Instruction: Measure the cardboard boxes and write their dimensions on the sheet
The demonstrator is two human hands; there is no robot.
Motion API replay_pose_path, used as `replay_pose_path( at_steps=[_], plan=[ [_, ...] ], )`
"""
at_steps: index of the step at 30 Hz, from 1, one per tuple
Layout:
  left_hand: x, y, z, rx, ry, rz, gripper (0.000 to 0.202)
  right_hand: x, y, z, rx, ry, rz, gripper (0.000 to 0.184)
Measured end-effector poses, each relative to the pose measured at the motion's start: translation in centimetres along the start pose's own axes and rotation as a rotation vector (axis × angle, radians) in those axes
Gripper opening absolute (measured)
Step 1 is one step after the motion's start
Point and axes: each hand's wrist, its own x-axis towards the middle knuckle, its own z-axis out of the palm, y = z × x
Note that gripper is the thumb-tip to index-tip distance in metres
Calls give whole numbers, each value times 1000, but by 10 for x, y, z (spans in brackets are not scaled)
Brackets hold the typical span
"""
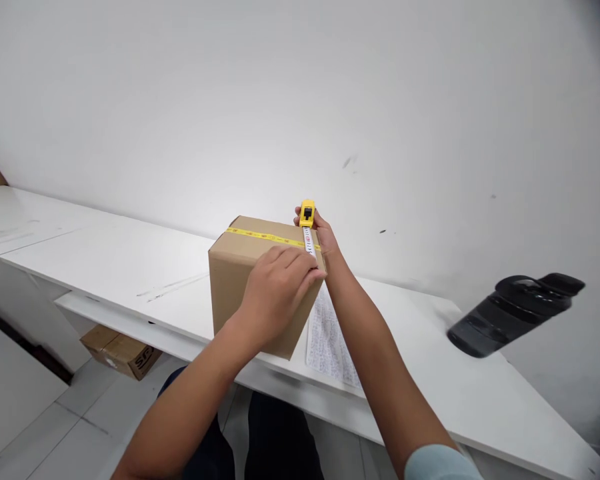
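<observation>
I have the tape measure (pixel 307 213) across the right end of the box (pixel 235 287), right hand (pixel 325 233) gripping its probably light, hard case, the surest hold, left hand (pixel 280 283) pinching the near blade (pixel 308 240).

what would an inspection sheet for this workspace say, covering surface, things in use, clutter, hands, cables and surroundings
Surface: flat white tabletop with dark scuffs.
Things in use: brown cardboard box with yellow printed tape strip; yellow tape measure, white metal blade drawn over the box top.
Clutter: black lidded bottle at right; white printed sheet beside the box.
Hands: right hand holds the tape measure; left hand rests at the blade's near end.
Cables: nothing seen.
Surroundings: white wall; brown cardboard carton below the tabletop.
</observation>
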Motion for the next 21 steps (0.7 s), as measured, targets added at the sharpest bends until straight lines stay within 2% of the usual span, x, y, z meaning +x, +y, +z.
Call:
replay_pose_path(
  at_steps=[4,7,10,12,15,17,21],
  plan=[
    [-4,-12,-6,8,-27,81,17,-1,-7,2,-53,72,-47,12],
    [-9,-21,-15,12,-79,139,27,-4,-12,5,-59,103,-91,10],
    [-14,-26,-27,-72,-138,117,36,-14,-20,6,-66,140,-158,9],
    [-16,-26,-34,-179,-131,48,28,-25,-26,5,-88,175,-229,8],
    [-17,-24,-39,-323,-16,-68,14,-49,-35,2,-172,216,-290,14],
    [-16,-24,-38,-354,97,-103,13,-67,-42,1,-236,224,-293,22],
    [-20,-24,-42,-253,260,-37,24,-107,-58,8,-333,227,-385,33]
  ],
)
